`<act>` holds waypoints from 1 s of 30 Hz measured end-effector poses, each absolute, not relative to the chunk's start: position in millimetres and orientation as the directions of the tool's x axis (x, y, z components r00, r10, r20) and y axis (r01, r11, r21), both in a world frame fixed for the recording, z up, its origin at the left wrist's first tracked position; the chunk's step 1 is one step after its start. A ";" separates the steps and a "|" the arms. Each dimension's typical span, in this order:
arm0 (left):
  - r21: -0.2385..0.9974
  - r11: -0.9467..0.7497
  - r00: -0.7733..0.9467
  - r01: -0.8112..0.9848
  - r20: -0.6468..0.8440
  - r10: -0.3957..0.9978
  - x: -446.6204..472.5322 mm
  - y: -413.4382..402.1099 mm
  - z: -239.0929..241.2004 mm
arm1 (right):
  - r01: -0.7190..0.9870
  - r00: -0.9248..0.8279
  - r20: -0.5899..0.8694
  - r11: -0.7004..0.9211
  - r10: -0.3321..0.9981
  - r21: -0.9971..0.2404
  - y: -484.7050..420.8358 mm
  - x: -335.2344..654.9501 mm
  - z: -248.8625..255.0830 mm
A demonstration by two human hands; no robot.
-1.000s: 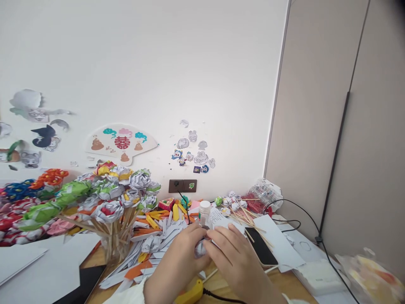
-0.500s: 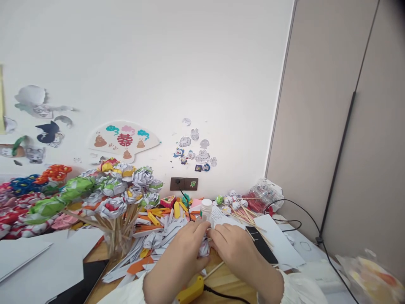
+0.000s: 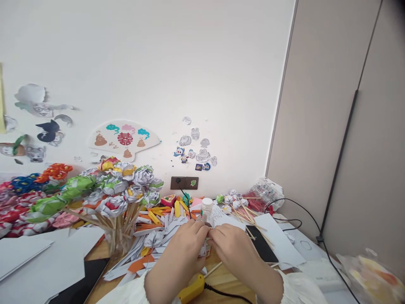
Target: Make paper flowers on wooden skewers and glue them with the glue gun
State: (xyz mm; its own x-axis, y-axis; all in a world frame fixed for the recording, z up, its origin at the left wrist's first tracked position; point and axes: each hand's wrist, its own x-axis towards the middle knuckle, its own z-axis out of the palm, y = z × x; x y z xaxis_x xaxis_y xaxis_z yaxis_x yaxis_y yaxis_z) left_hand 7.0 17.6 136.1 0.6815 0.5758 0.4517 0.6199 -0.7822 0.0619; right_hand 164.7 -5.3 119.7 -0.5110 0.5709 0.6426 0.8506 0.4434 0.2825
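Note:
Low in the middle of the view, my left hand [image 3: 183, 253] and my right hand [image 3: 236, 249] meet fingertip to fingertip. Both pinch a small folded paper piece [image 3: 205, 249], white with a red edge, mostly hidden between them. A thin wooden stick [image 3: 212, 269] runs out below it over the wooden desk [image 3: 228, 280]. A small white-capped bottle [image 3: 206, 209] stands just behind my fingertips. Folded white, orange and yellow paper strips [image 3: 158, 228] lie in a heap left of my hands.
A glass of paper flowers on sticks [image 3: 117, 198] stands at the left. A black phone [image 3: 261, 247] lies right of my hands on white sheets. A yellow glue gun [image 3: 191, 289] with a black cord lies near me. Loose sticks [image 3: 249, 213] and cables fill the right.
My hands have drawn closer together and a little upward, from cupping the paper piece to pinching it at the fingertips. The view has shifted slightly.

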 end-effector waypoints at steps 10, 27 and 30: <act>0.038 -0.781 0.683 0.624 0.459 0.568 6.4 16.7 135.6 | 0.828 -0.557 0.656 0.407 0.510 0.387 -1.8 164.3 113.5; 0.025 -0.790 0.704 0.613 0.437 0.560 4.0 10.0 140.8 | 0.791 -0.610 0.632 0.415 0.478 0.449 1.0 166.7 104.6; 0.014 -0.778 0.696 0.629 0.436 0.571 4.2 9.2 142.3 | 0.808 -0.578 0.677 0.440 0.456 0.393 2.1 163.9 100.5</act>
